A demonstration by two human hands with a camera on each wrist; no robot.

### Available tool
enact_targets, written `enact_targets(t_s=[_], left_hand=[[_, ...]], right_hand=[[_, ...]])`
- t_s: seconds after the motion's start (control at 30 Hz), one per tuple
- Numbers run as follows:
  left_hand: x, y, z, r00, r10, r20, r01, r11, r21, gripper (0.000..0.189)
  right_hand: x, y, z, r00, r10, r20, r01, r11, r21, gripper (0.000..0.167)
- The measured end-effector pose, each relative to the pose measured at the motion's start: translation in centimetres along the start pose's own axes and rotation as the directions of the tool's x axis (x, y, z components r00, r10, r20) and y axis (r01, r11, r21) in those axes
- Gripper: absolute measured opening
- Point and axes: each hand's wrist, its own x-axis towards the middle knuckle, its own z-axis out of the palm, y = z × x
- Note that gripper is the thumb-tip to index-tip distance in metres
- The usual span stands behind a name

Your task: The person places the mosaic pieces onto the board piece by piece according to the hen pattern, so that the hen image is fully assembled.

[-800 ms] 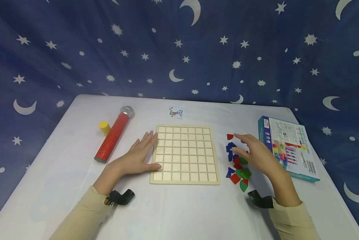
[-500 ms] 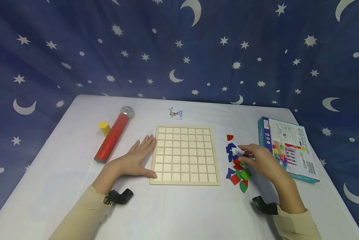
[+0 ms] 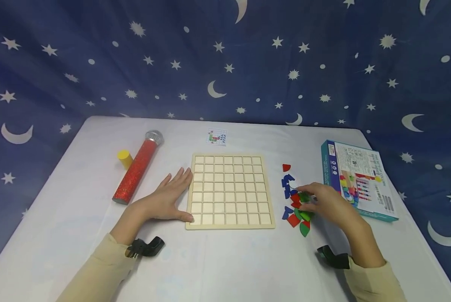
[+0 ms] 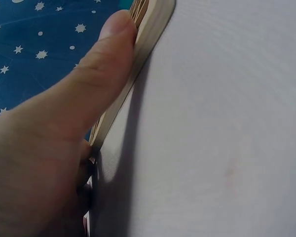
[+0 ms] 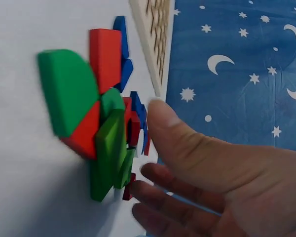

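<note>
In the head view, my left hand (image 3: 163,200) lies along the left edge of a pale wooden grid board (image 3: 231,226), fingers spread. Its thumb rests on the board's near left corner, as the left wrist view also shows. My right hand (image 3: 329,205) hovers at the right side of a loose pile of coloured shape pieces, fingers bent and apart from the thumb. The right wrist view shows no piece pinched between them. Around that hand lie a red square piece (image 5: 106,57), a green quarter-round piece (image 5: 69,94), blue pieces (image 3: 287,188) and a white piece (image 3: 293,184).
A small card with a coloured bird pattern (image 3: 216,137) lies behind the board. Left of it are a red glittery microphone (image 3: 136,170) and a yellow cylinder (image 3: 125,159). A printed game box (image 3: 361,180) lies at the right. A starry curtain (image 3: 195,54) hangs behind the table.
My right hand has come down and nearer, from the blue pieces to the green and red ones. The white piece now shows beside the blue ones. My left thumb has slid to the board's near corner.
</note>
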Motion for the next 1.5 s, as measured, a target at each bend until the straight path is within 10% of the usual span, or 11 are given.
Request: enact_targets(t_s=[0.43, 1.1, 1.5], left_hand=[[-0.2, 0.1, 0.2, 1.000, 0.009, -0.010, -0.009, 1.000, -0.027, 0.127], [-0.1, 0.0, 0.0, 1.000, 0.014, -0.013, -0.014, 1.000, -0.023, 0.125], [-0.1, -0.3, 0.2, 1.000, 0.022, -0.016, -0.022, 0.999, -0.032, 0.125]], right_hand=[[-2.2, -0.1, 1.3, 0.986, 0.115, 0.117, -0.103, 0.989, -0.107, 0.098], [1.2, -0.7, 3.5, 0.981, 0.071, -0.182, -0.064, 0.997, 0.043, 0.051], [0.5, -0.8, 3.1, 0.990, 0.068, -0.124, -0.062, 0.997, 0.055, 0.059]])
